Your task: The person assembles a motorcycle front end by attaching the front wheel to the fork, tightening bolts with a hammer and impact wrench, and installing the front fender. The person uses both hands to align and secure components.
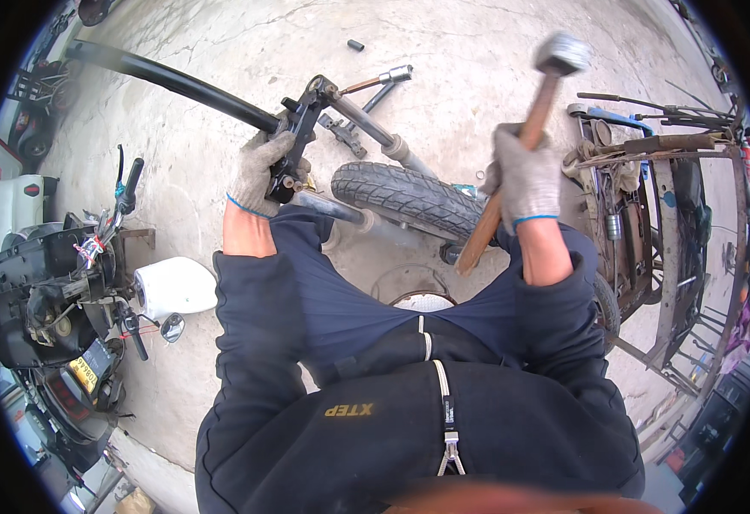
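My left hand [259,171], in a grey knit glove, is closed round the black fork clamp [304,124] of a motorcycle front end. From the clamp a long black tube [178,84] runs to the upper left. Two silver fork legs [362,118] lead from it toward a treaded tyre [401,193] lying between my knees. In my gloved right hand [528,180] is a hammer [543,98], gripped by its wooden handle. Its metal head is raised above the floor, slightly blurred, and apart from the clamp. The handle's lower end points toward the tyre.
On the concrete beyond the clamp lie a silver-headed tool [399,74] and a short black cylinder [355,45]. A rusty metal frame rack [649,154] with parts stands at right. At left are a black scooter [45,295] and a white container [175,286].
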Tool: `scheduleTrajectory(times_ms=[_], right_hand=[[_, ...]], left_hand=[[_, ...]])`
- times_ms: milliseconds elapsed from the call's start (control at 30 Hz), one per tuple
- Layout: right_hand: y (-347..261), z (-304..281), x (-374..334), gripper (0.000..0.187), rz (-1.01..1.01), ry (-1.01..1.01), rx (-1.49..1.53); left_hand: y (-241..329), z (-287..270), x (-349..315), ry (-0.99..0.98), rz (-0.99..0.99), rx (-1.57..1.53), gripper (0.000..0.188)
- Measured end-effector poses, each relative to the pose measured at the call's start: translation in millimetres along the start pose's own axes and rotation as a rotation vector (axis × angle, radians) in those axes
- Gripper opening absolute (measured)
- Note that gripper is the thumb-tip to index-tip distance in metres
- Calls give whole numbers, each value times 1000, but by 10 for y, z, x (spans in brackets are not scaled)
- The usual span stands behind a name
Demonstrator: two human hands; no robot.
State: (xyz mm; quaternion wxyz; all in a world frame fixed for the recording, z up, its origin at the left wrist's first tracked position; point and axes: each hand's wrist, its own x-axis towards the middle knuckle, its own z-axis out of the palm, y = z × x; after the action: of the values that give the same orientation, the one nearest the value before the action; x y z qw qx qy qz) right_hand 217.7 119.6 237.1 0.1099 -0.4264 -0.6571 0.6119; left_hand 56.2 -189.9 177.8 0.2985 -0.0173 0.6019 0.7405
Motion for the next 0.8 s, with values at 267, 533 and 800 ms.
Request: scheduleTrajectory(times_ms=[267,533,800], right_hand=[[390,284,107,28,-118,-426,-557],[197,208,32,29,-5,-417,-447],[36,-90,131,25,42,-293,-270]], left_hand=[[-34,3,-14,17,-17,-39,56],[-20,22,85,-18,-19,-71,58],[16,65,70,53,-38,-38,46]])
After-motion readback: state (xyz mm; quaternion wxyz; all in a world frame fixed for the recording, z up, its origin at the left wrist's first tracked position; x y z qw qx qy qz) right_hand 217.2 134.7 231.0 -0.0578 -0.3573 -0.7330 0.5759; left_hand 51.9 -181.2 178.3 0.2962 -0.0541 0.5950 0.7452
